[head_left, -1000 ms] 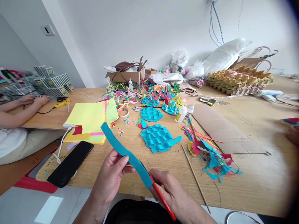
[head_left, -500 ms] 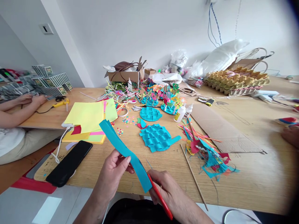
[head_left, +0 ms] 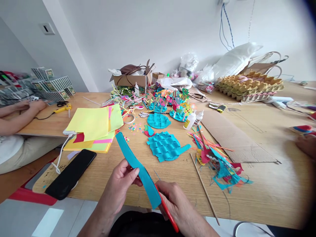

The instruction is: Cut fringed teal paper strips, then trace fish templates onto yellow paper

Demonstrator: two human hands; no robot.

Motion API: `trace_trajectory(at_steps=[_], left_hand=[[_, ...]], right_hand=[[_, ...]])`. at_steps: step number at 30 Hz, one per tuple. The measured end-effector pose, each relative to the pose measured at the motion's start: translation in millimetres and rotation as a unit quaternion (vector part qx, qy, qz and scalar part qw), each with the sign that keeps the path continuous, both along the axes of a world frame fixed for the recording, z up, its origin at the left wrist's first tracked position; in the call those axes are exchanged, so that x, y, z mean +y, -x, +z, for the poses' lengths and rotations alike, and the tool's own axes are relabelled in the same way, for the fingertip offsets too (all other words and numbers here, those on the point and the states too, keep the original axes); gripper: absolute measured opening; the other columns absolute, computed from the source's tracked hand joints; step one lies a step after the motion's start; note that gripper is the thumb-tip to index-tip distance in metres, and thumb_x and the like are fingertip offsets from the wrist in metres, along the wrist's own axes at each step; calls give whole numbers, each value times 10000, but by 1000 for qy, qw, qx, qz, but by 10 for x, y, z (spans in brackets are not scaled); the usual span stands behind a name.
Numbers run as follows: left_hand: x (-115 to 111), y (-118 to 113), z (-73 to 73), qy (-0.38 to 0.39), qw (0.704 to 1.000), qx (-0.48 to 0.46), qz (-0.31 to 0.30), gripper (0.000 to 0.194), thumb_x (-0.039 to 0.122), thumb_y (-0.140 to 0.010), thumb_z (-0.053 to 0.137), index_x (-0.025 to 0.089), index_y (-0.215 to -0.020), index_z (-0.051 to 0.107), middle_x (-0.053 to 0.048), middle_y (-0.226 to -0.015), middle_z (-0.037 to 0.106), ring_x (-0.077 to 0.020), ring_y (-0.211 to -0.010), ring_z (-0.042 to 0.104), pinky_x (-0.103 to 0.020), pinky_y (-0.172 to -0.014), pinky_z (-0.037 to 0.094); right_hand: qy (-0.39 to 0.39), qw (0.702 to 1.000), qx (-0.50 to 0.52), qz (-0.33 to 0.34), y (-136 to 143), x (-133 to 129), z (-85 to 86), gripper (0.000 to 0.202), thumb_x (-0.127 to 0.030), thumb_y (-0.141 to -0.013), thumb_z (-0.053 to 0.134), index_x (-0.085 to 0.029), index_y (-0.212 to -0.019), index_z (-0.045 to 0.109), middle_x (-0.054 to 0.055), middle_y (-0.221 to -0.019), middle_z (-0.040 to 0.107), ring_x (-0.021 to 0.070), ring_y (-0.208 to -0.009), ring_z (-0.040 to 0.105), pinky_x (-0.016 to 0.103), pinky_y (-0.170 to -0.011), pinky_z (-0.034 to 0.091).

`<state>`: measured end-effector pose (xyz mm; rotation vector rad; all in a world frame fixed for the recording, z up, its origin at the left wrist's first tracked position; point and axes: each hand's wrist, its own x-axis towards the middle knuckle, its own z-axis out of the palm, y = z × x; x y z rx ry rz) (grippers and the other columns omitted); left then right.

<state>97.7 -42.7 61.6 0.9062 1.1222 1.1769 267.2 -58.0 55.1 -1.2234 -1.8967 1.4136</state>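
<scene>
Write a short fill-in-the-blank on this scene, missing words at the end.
1. The left hand pinches a paper strip coloured ____.
2. The right hand holds scissors whose handle is coloured ____.
3. The black phone lies to the ____ of both these hands.
4. The wooden stick lies to the ____ of the scissors.

Missing words: blue; red; left; right.

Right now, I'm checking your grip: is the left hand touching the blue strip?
Touching: the head view shows the left hand pinching the blue strip, with the thumb on top.
</scene>
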Motion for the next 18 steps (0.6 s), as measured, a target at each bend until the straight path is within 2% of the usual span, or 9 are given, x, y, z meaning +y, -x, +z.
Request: trace_trajectory(at_steps=[10, 18], left_hand=[[50, 1, -48, 1, 1000, -6, -18, 137, 265, -741, 628, 170, -840, 625, -23, -732, 642, -161, -662, 585, -278, -607, 496], [35, 15, -48, -16, 1000, 8, -18, 112, 264, -751, 625, 172, -813, 613, 5, -680, 632, -121, -596, 570, -222, -552, 479]], right_hand=[[-44, 999, -22, -13, 21, 17, -119, 447, -502, -887, 304, -168, -611, 412, -37, -568, 405, 87, -524, 341, 206, -493, 277], [-14, 999, -21, 30, -15, 38, 21, 407, -469, -905, 289, -166, -714, 483, -25, -637, 468, 104, -586, 407, 203, -543, 321]])
